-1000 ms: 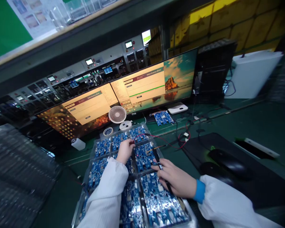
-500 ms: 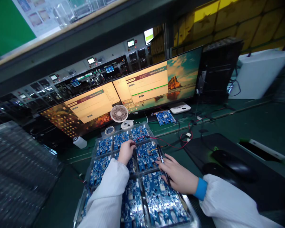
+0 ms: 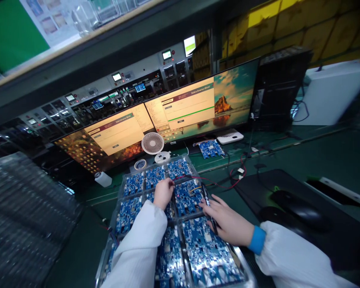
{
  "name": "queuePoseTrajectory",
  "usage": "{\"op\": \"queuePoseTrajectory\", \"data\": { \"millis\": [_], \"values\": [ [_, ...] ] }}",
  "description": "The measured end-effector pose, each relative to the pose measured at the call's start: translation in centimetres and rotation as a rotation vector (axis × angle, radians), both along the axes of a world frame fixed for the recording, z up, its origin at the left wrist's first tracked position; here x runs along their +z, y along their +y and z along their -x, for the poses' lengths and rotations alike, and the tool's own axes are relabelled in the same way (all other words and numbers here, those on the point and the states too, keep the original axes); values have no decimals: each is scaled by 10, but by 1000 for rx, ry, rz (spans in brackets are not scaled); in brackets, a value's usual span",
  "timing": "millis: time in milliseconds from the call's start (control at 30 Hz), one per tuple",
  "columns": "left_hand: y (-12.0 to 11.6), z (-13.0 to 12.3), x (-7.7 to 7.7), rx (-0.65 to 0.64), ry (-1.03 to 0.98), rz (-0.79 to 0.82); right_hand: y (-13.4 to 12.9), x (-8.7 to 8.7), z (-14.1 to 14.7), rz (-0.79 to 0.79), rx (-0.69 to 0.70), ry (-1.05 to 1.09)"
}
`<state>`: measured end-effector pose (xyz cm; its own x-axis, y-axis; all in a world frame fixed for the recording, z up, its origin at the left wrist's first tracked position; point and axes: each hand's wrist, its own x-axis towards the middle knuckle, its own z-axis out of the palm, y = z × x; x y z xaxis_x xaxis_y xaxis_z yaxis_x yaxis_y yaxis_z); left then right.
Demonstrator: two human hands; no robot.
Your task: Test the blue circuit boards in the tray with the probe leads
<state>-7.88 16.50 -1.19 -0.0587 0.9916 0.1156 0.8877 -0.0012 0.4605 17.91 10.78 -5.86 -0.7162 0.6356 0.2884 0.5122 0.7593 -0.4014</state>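
My left hand (image 3: 163,193) is closed in a pinch at the near end of a thin red and black cable (image 3: 195,177), above the blue circuit boards; its fingertips hide the cable's end. Between the fingers of my right hand (image 3: 228,222) lies a black marker pen (image 3: 209,210), held slantwise over the boards. A clear plastic tray (image 3: 183,245) with dividers carries several blue circuit boards. One circuit board (image 3: 186,196) sits between my two hands, with a small red light and a yellow wire (image 3: 195,189) on it.
Behind the tray stand a wide monitor (image 3: 192,108), a small round fan (image 3: 153,143), a tape roll (image 3: 140,164) and a white bottle (image 3: 103,179). A loose circuit board (image 3: 211,149) lies further back. Stacked trays (image 3: 27,224) rise at left; a mouse (image 3: 297,206) rests on a black mat at right.
The whole view has shifted slightly, so everything appears a little further right. Both hands keep almost the same place over the boards, with the cable and the marker pen still in them.
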Motion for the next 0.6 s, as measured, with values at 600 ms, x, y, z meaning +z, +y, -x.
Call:
{"op": "queuePoseTrajectory", "data": {
  "millis": [600],
  "values": [
    [-213,5,27,-172,-88,-48,10,14,-30,-398,-114,323]
  ]
}}
